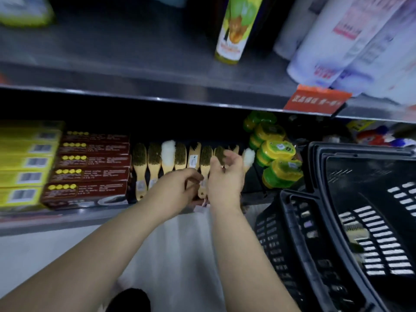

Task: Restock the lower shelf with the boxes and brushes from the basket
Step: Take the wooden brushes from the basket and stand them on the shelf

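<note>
A long metal lower shelf (67, 218) ran across the view under an upper shelf (157, 91), beyond both grips. A black slotted basket (315, 167) stood tipped to the right of the right grip, nested in a second one. Something pale showed through its slots, too blurred to name.

Far left of the left grip lay stacked yellow boxes (22, 167), and between them and that grip, dark red boxes (90, 174). A row of brushes (155, 158) with wooden handles lay side by side directly ahead of the grips, bristle heads away from the person. Green and yellow tins (279, 152) were piled just right of the right grip.

The left grip (180, 188) had its fingers curled and seemed to pinch the handle of one brush (206, 158) between the two grips. The right grip (227, 179) was loosely open, its fingers half raised over the brush heads and holding nothing that could be made out. A small price tag (201, 208) dangled below the handle.

The step looked like seating this brush in the row. Doing it well probably meant sliding it straight back by the handle, level with its neighbours, while the free grip steadied the heads beside it, and keeping the tag from snagging.
</note>
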A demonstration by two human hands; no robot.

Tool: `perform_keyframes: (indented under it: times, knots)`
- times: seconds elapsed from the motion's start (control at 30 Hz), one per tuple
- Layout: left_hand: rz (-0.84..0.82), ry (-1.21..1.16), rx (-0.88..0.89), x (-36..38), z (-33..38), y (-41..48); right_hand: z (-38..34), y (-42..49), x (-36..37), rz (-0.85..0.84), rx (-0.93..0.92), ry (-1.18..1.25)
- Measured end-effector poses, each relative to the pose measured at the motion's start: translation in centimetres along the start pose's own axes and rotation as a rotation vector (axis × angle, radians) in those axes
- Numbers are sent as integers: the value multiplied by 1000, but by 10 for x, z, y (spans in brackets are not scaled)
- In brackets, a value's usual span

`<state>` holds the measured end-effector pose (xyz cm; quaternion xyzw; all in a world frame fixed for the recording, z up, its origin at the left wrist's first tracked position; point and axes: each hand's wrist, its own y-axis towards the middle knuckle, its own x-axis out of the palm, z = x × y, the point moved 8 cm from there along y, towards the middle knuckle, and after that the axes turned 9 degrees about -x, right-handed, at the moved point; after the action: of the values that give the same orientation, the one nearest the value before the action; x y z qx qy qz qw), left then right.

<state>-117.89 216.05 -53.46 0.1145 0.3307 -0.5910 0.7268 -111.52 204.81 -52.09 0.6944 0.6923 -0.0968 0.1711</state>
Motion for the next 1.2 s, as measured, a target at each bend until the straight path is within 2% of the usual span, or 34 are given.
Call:
perform_keyframes:
  times: [0.1,0.2,0.27,0.4,0.57,0.67,0.77,0.87,0.93,1.07,1.17,1.2]
  knots:
    - [70,6,67,-33,40,-17,-48,13,-19,-47,-80,49]
    - [67,-4,169,-41,94,-34,-80,21,-62,-171,-213,-39]
    - [36,10,219,-31,130,-43,-84,23,-101,-279,-270,-131]
    - [-60,140,322,14,193,-56,-60,24,-191,-355,-317,-377]
    - [-244,401,389,93,233,-68,22,22,-265,-534,-85,-610]
    - [-289,541,413,134,246,-64,69,31,-295,-533,52,-638]
    - [-323,500,438,165,268,-51,115,50,-313,-526,170,-722]
    - [-364,458,425,186,278,-30,157,66,-319,-600,283,-890]
    - [-384,479,433,197,278,-14,182,76,-318,-625,325,-896]
    - [-457,496,459,219,281,10,241,91,-319,-565,469,-946]
    - [-554,433,375,233,277,21,285,90,-299,-692,605,-945]
    - [-585,424,352,238,274,24,292,89,-296,-667,644,-917]
